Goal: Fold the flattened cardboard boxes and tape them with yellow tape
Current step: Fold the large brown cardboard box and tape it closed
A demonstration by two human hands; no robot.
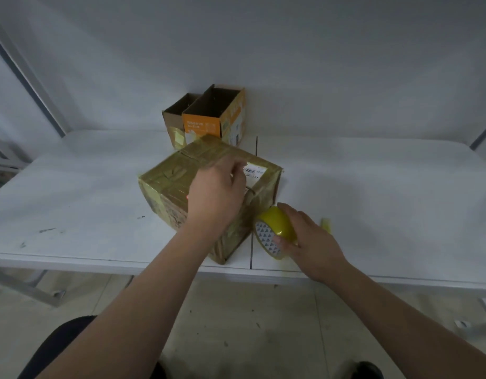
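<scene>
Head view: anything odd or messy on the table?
Yes. The taped box is wrapped in wrinkled, overlapping yellow strips and sits skewed to the table edge. A loose tape scrap lies just right of the tape roll. Dark scuffs mark the left side.

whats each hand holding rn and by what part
The right hand holds the yellow tape roll, fingers over its outer band, thumb on its patterned side. The left hand holds nothing; it rests on the taped box.
</scene>
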